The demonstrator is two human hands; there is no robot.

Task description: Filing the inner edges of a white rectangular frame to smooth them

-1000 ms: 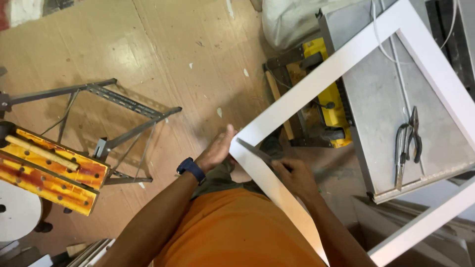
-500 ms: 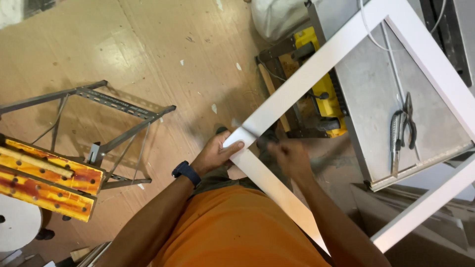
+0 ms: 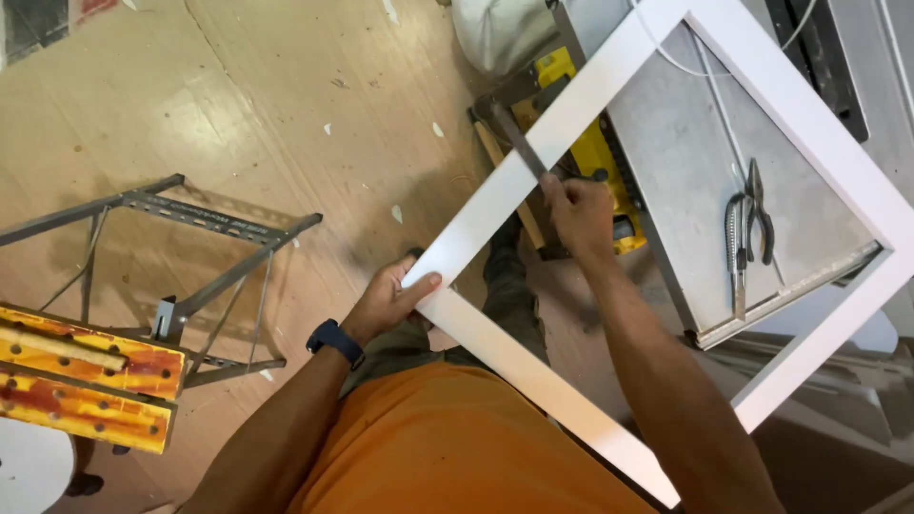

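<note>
Two hands share one white frame [image 3: 666, 95] in the head view. Left hand [image 3: 386, 303] is closed around its near corner, steadying it against the body. Right hand [image 3: 581, 211] is clenched on a flat metal file [image 3: 519, 143], laid across the upper rail so the blade bears on it. Pliers [image 3: 747, 219] rest on the grey bench [image 3: 685, 181] beneath.

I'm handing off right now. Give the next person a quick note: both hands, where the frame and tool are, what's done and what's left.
Left hand: grips the near corner of the white frame.
Right hand: holds a flat dark metal tool, probably a file, laid along the frame's upper-left rail.
Frame: held in the air over the floor and the grey table; pliers lie there.
Done: frame looks joined.
Left: cannot tell how much of the rail is worked.
</note>
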